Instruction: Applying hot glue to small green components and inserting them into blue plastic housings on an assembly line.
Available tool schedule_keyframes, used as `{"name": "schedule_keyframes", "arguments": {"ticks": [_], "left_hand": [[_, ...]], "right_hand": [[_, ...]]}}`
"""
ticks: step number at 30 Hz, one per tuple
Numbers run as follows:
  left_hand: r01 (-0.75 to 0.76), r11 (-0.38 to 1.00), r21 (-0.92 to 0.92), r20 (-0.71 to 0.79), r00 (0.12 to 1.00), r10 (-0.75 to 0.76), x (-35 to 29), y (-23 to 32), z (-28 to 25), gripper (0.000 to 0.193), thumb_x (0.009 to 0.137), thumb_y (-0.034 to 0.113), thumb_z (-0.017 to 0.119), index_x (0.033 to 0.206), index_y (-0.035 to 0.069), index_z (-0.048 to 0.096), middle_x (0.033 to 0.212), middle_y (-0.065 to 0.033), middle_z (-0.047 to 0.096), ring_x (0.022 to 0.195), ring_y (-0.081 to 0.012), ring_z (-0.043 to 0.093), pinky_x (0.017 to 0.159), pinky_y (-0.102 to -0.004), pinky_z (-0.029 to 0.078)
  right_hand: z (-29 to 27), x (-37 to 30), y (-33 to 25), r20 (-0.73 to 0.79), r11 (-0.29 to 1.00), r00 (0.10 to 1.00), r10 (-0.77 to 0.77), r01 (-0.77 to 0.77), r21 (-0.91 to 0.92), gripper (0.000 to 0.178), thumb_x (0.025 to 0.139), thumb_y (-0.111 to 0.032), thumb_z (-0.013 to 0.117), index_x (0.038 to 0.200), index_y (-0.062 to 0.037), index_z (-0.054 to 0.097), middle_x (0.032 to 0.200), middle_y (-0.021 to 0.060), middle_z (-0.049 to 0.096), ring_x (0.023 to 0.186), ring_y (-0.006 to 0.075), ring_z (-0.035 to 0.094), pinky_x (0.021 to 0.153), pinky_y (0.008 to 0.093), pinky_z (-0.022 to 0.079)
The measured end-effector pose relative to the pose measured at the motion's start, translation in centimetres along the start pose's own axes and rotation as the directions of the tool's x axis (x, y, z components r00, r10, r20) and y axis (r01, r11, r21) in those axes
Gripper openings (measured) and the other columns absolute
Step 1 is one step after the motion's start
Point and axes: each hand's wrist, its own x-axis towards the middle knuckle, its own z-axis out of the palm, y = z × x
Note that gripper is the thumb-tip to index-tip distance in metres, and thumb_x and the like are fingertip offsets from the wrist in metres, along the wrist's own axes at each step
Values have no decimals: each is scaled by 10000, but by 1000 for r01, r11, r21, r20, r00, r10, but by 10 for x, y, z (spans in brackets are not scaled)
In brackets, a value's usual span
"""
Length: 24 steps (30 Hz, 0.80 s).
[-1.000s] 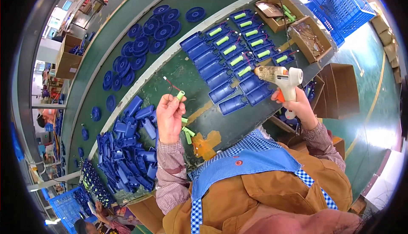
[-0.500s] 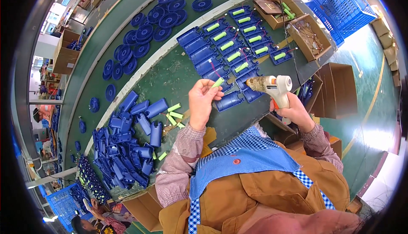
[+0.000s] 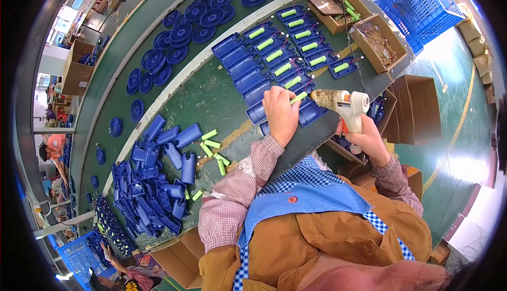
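My left hand [image 3: 281, 114] is closed on a light green cylindrical battery [image 3: 299, 97], over the near end of the rows of blue plastic housings [image 3: 249, 79]. In my right hand [image 3: 369, 139] is a white hot glue gun [image 3: 349, 110]. Its dirty brownish nozzle points left, close to the held battery. Behind the hands, several housings each carry a green battery [image 3: 274, 56] with thin wires and a small white connector. Housings in the left row lie without a battery. Part of the housing under my left hand is hidden.
Left of my arm lie a heap of blue housings [image 3: 150, 185] and several loose green batteries [image 3: 209, 135]. Blue round grilles [image 3: 180, 34] are spread on the belt beyond the pale rail. Cardboard boxes [image 3: 381, 45] with wires and batteries stand back right, near a blue crate [image 3: 420, 8].
My left hand has moved right and slightly away from me, bringing the battery over the housings near the nozzle. The glue gun has stayed almost in place, shifting slightly.
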Motion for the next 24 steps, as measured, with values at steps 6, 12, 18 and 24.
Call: {"name": "schedule_keyframes", "arguments": {"ticks": [6, 12, 18, 24], "left_hand": [[-75, 983, 170, 28, 997, 71, -1, -6, 11, 206, 632, 92, 757, 784, 88, 617, 895, -52, 505, 906, -267, 468, 750, -400, 349], [-77, 986, 149, 40, 997, 72, -1, -5, 12, 200, 626, 82, 756, 778, 89, 626, 888, -46, 505, 900, -265, 467, 754, -399, 345], [-45, 987, 153, 58, 998, 36, -1, -4, 12, 197, 636, 85, 759, 783, 85, 627, 899, -52, 505, 906, -268, 465, 758, -397, 348], [-7, 991, 130, 11, 1000, 5, 2, 1, 2, 206, 664, 100, 751, 836, 82, 638, 873, -52, 525, 895, -264, 474, 780, -378, 365]], "right_hand": [[-1, -6, -8, -2, 998, 1000, -7, 7, -69, 283, 675, -24, 565, 955, 11, 578, 872, 24, 599, 776, 104, 543, 718, 245, 455], [3, 1, -5, -2, 999, 1000, -1, 1, -49, 261, 686, -41, 562, 942, 10, 572, 847, 23, 587, 754, 105, 543, 693, 250, 461], [-1, 0, 2, -17, 998, 1000, -20, 19, -55, 257, 689, -53, 579, 939, 4, 559, 808, 22, 584, 720, 98, 542, 677, 250, 459], [-3, -8, 6, -31, 996, 999, 35, -38, -87, 276, 689, -69, 610, 951, -3, 557, 797, 16, 583, 714, 96, 543, 656, 245, 456]]}}
